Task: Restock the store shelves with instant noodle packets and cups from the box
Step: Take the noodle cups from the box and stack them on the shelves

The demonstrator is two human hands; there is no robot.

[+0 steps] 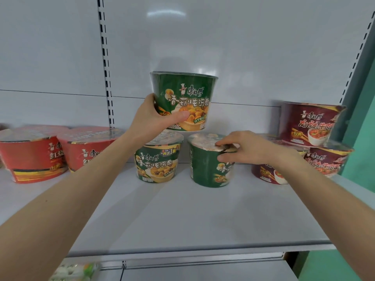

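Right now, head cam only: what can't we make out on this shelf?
All head view.
Top green cup: whether it rests on anything; left hand covers part of its base.
Right green cup: label partly behind right hand.
Lower dark red cup: partly behind right hand.
Blurred item under the shelf: cut by bottom edge.
Box: out of frame.

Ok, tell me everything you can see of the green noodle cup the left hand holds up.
The raised green cup is a tapered tub, widest at its rim, glossy, with white Chinese lettering, a chef logo and a food picture. It is upright, label forward, above two lower green cups. The left hand grips its lower left side.
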